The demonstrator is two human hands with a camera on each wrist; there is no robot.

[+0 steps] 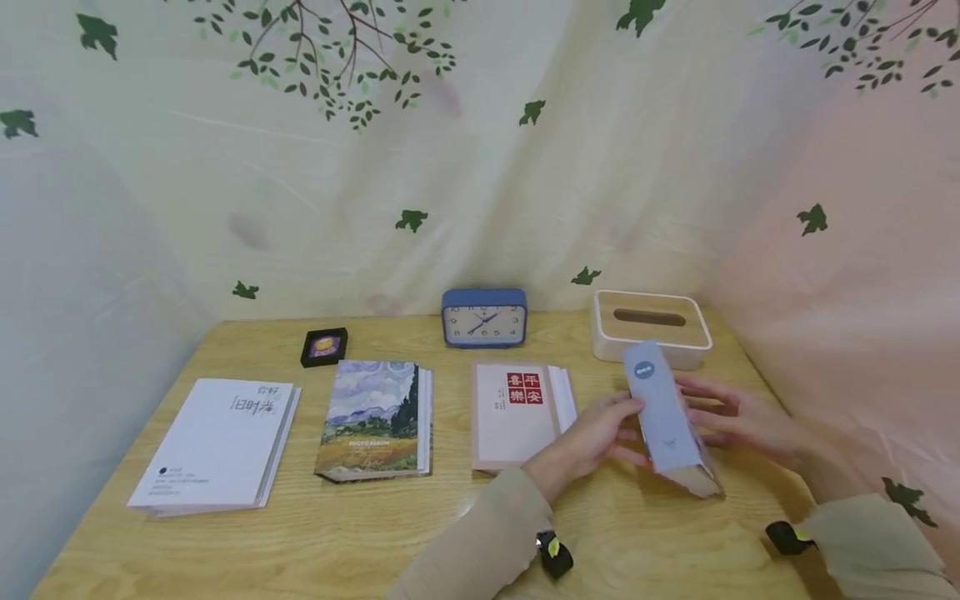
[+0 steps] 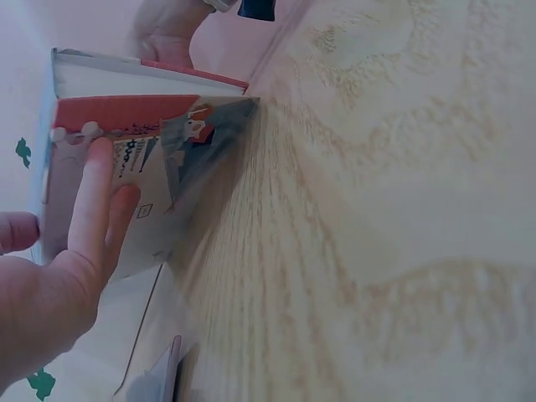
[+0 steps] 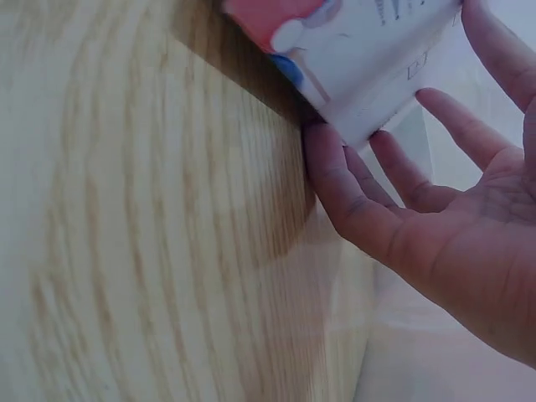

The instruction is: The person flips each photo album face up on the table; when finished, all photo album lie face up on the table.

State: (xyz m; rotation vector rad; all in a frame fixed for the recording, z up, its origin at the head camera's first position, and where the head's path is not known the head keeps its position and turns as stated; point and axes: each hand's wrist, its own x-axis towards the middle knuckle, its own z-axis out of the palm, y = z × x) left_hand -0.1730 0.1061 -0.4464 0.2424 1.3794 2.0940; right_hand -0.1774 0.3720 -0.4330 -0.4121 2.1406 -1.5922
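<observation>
A thick book (image 1: 663, 408) stands tilted on the table at the right, its pale blue spine facing up with a round dark logo. Red and white artwork marks the cover of this book (image 2: 126, 180) in the left wrist view, where white page edges show too. My left hand (image 1: 596, 429) holds it, thumb at the spine and fingers against the cover. From the other side my right hand (image 1: 750, 417) touches it with spread fingers. In the right wrist view those fingers (image 3: 339, 180) lie by the book's lower corner.
Left of the hands lie a pink-white book (image 1: 506, 425), a landscape photo album (image 1: 371, 417) and a white book (image 1: 213, 437). Behind stand a blue clock (image 1: 484, 321), a small black frame (image 1: 324, 346) and a white tissue box (image 1: 652, 350). A printed curtain backs the wooden table (image 1: 337, 542).
</observation>
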